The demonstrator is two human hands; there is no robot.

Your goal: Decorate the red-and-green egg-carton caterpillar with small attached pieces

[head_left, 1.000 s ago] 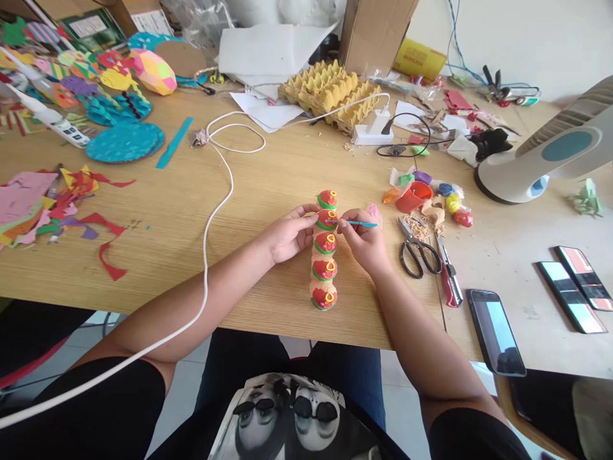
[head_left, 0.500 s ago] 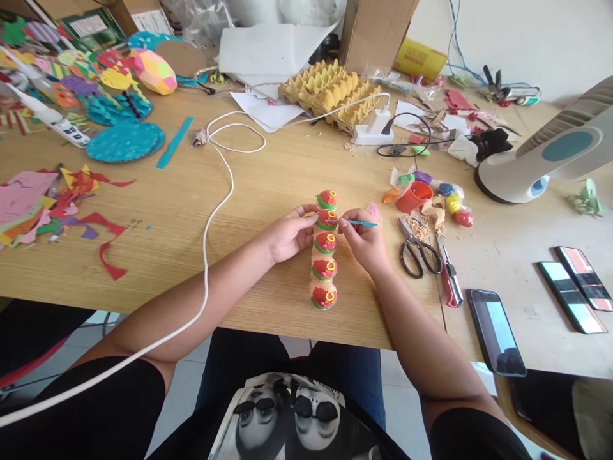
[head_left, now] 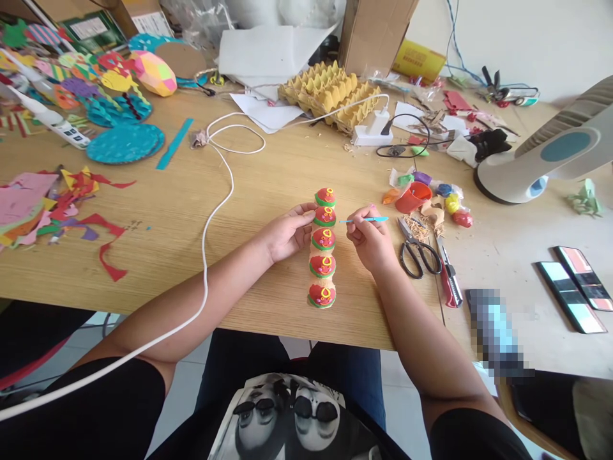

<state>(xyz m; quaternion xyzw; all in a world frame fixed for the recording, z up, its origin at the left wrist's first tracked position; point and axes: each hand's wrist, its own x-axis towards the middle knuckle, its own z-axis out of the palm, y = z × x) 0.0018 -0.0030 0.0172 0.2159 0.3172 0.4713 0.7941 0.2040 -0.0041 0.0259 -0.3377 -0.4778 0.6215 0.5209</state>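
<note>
A strip of egg-carton cups (head_left: 323,248) topped with red, green and yellow clay lies on the wooden table (head_left: 249,191), pointing away from me. My left hand (head_left: 287,234) rests against its left side, fingers curled and touching the second cup from the far end. My right hand (head_left: 371,241) is to the right of the strip, pinching a thin blue tool (head_left: 366,220) that lies level. The tool's tip points left at the strip and stands a little clear of it.
Scissors (head_left: 419,246) and a red knife (head_left: 449,275) lie right of my hand, with clay lumps (head_left: 433,195) beyond. A phone (head_left: 495,329), a fan (head_left: 546,156), an egg tray (head_left: 330,92), a white cable (head_left: 211,211) and paper scraps (head_left: 52,204) surround the work spot.
My right hand has drawn back to the right, taking the blue tool's tip off the second clay cup. The left hand and the strip have barely moved.
</note>
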